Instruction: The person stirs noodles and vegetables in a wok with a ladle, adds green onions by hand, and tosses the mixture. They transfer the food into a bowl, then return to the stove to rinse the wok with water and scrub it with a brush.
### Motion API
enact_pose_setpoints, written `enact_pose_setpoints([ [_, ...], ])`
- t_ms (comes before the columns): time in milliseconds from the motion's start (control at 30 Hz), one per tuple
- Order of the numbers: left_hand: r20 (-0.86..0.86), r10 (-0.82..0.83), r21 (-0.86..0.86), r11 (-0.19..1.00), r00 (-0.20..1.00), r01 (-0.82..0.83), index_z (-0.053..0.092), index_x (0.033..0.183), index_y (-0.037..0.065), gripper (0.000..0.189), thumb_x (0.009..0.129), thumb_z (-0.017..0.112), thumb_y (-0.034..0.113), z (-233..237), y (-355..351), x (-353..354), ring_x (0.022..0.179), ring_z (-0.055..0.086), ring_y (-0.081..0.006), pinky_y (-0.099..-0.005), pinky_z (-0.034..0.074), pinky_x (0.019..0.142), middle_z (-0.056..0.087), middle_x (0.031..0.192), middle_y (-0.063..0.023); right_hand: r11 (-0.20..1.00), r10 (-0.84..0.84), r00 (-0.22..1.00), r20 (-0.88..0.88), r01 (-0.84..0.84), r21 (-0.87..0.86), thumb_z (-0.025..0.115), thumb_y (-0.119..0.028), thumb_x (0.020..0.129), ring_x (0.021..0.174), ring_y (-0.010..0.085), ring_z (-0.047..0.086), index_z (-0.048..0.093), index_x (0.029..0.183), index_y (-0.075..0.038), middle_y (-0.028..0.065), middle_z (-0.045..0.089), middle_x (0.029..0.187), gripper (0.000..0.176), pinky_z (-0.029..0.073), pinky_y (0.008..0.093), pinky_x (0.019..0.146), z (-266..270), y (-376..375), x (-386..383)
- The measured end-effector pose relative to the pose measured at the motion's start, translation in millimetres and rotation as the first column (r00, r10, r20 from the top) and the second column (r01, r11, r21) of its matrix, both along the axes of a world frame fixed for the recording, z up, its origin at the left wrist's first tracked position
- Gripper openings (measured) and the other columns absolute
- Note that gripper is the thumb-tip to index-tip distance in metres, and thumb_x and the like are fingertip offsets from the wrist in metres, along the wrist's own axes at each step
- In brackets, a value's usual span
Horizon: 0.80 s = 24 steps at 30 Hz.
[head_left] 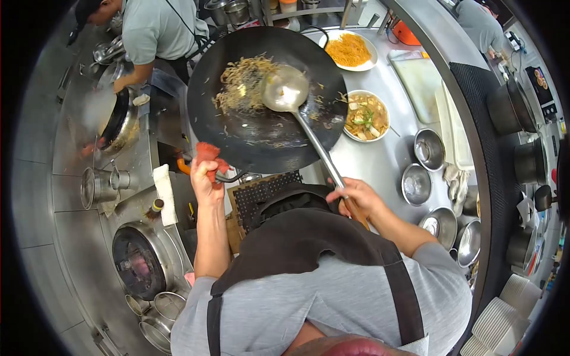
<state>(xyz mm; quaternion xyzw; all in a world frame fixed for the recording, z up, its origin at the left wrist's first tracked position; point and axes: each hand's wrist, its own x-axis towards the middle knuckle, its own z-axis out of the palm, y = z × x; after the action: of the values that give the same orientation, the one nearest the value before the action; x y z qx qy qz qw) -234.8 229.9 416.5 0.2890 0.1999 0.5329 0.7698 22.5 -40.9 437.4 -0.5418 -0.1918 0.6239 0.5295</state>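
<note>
A large black wok (237,133) is held up in front of me, with thin noodles (240,89) spread over its upper left. My left hand (208,175) is closed on a red cloth (208,153) at the wok's lower left edge, by its handle. A long metal ladle (285,89) rests its bowl inside the wok, beside the noodles. Its wooden handle end (355,212) is in my right hand (359,199), whose fingers are wrapped round the shaft.
Right of the wok stand a plate of orange noodles (348,50) and a bowl of food (366,115). Metal bowls (428,149) lie along the right counter. A co-worker (155,29) handles another wok (122,121) at the upper left. An unoccupied burner (139,261) is lower left.
</note>
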Motion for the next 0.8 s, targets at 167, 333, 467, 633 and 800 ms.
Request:
enact_pose_setpoints([
  [167,-0.058,-0.001,0.054,0.999,0.998,0.005,0.047,0.093,-0.001,0.029,0.065,0.051,-0.007,32,22,38,0.058,0.055,-0.0206,-0.0328,0.050,0.053,0.053,0.079,-0.0092,0.984,-0.138,0.723,0.677,0.180,0.008,0.060,-0.011,0.081,0.044,0.0126,0.052,0.052,0.123,-0.001,0.0087,0.060,0.075,0.044,0.041,0.0264,0.039,28,-37,15],
  [333,-0.081,-0.028,0.133,0.990,0.996,0.038,0.047,0.096,-0.002,0.030,0.066,0.050,-0.006,58,17,53,0.057,0.057,-0.0242,-0.0407,0.055,0.055,0.054,0.079,-0.0116,0.858,-0.323,-0.002,0.946,0.422,0.294,0.059,0.004,0.079,0.092,0.0249,0.064,0.045,0.136,-0.007,0.0192,0.059,0.121,0.060,0.050,0.0312,0.078,35,-138,57],
  [467,-0.078,-0.026,0.154,0.987,0.997,0.038,0.048,0.096,-0.003,0.030,0.067,0.051,-0.006,61,-2,57,0.058,0.058,-0.0239,-0.0418,0.056,0.056,0.054,0.080,-0.0123,0.827,-0.345,-0.116,0.931,0.432,0.360,0.057,0.005,0.077,0.099,0.0343,0.062,0.042,0.138,-0.007,0.0220,0.059,0.117,0.064,0.048,0.0359,0.084,10,-186,72],
  [633,-0.106,-0.031,0.170,0.984,0.994,0.048,0.047,0.093,-0.003,0.029,0.066,0.051,-0.009,64,2,61,0.060,0.058,-0.0221,-0.0338,0.052,0.055,0.054,0.081,-0.0117,0.876,-0.252,-0.072,0.965,0.408,0.259,0.055,0.002,0.078,0.094,0.0383,0.061,0.041,0.138,-0.009,0.0252,0.060,0.106,0.063,0.047,0.0370,0.083,-36,-171,50],
  [800,-0.094,-0.036,0.127,0.991,0.995,0.048,0.047,0.092,-0.003,0.028,0.065,0.052,-0.010,73,2,67,0.060,0.058,-0.0223,-0.0338,0.053,0.054,0.054,0.080,-0.0113,0.859,-0.248,-0.069,0.966,0.445,0.253,0.056,0.001,0.077,0.069,0.0205,0.055,0.039,0.141,-0.010,0.0213,0.062,0.111,0.067,0.046,0.0299,0.066,-24,-172,43],
])
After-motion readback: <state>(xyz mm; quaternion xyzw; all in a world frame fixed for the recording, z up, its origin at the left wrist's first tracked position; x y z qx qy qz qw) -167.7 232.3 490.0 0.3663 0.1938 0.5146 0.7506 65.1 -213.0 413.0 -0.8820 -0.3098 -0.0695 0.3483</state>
